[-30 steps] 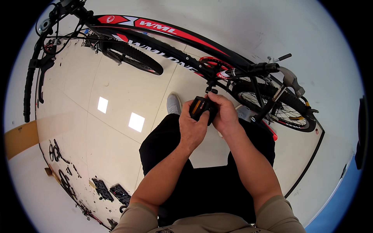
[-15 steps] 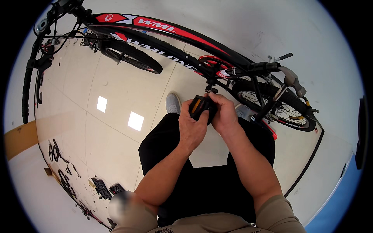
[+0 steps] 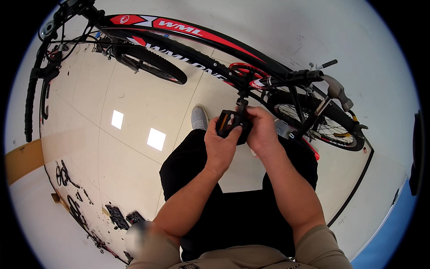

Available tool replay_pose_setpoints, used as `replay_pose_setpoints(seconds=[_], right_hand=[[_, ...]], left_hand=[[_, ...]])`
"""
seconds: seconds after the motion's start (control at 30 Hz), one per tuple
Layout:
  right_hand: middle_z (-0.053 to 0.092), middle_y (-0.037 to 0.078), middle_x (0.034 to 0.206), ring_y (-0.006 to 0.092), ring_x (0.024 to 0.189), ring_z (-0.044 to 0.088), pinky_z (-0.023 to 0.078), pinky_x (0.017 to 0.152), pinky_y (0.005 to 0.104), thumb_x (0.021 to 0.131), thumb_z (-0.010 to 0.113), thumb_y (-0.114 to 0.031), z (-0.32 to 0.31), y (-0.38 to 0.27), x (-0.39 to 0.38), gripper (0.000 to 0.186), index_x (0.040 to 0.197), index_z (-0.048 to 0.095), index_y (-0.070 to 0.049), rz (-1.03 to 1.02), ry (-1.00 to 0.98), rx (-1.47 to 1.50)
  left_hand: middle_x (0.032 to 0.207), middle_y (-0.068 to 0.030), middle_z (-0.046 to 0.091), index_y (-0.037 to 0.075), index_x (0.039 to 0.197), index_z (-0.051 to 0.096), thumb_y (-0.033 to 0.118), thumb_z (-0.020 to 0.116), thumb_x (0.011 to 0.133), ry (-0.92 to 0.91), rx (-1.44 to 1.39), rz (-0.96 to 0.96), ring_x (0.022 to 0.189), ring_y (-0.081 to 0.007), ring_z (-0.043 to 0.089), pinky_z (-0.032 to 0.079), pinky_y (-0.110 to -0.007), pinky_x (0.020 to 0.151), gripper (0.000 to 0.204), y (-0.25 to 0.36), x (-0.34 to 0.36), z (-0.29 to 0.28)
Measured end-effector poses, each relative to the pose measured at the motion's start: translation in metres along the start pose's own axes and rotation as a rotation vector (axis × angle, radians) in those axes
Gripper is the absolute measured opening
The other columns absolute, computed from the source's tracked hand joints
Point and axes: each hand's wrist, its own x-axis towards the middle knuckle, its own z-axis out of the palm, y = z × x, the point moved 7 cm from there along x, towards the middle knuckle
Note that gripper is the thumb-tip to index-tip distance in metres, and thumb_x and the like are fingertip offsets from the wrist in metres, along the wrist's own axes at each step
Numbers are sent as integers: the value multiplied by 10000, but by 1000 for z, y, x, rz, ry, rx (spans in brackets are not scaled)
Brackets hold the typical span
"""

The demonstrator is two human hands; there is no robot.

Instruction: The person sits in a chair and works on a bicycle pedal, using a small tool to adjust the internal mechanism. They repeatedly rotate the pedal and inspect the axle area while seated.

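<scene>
Black bicycle pedal (image 3: pixel 234 126) with an orange reflector sits just below the end of the crank arm (image 3: pixel 242 99). My left hand (image 3: pixel 219 150) is closed on the pedal's left side, its thumb lying across the near edge. My right hand (image 3: pixel 263 133) is closed at the pedal's right end, with its fingertips by the pedal spindle; what they pinch there is partly hidden. Whether the spindle sits in the crank arm I cannot tell. Above my hands runs the black and red bicycle frame (image 3: pixel 201 32), with a red chainring (image 3: pixel 245 67) beside the crank.
At the right is the bicycle's rear wheel (image 3: pixel 309 114), with what looks like a hammer (image 3: pixel 338 93) resting above it. Handlebars (image 3: pixel 40 74) stand far left, near another tyre (image 3: pixel 154 65). Black tool cases (image 3: pixel 117 217) and bicycle parts (image 3: pixel 65 174) lie on the tiled floor.
My right fingers have slid slightly down and right, so more of the crank end and spindle area shows. The pedal has tilted a little in my left hand.
</scene>
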Motion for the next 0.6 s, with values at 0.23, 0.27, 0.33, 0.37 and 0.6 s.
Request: replay_pose_setpoints(seconds=[0.23,0.27,0.33,0.37,0.6], right_hand=[[621,129,1050,252,940,620,549,824,402,867,479,-39,1,-5,-1,270,1107,580,29,30,-31,6],[621,130,1051,252,939,622,553,816,403,869,478,-39,0,-5,0,270,1109,580,30,29,-22,3],[621,132,1052,252,936,625,559,799,404,874,476,-39,-1,-4,1,270,1112,580,32,26,-5,-2],[621,133,1054,252,937,625,558,807,400,876,478,-37,-1,-4,0,267,1110,584,32,20,-3,-9],[630,130,1042,238,946,624,526,868,367,883,507,-29,-3,-2,3,224,1069,617,33,-19,39,11]], left_hand=[[903,-83,692,0,1116,562,52,759,858,-51,-188,-142,799,-142,641,509,-287,738,329,-4,0,3],[896,-74,690,5,1124,560,48,757,856,-50,-205,-135,786,-137,645,508,-282,704,335,-4,0,3],[882,-57,685,15,1138,556,42,754,853,-49,-238,-121,760,-127,653,507,-272,635,348,-5,1,4],[884,-56,684,12,1133,557,44,752,856,-52,-233,-118,763,-123,651,511,-274,639,340,-5,1,4],[913,-63,676,-22,1109,571,65,739,869,-38,11,45,791,-101,636,542,-266,700,306,2,3,1]])
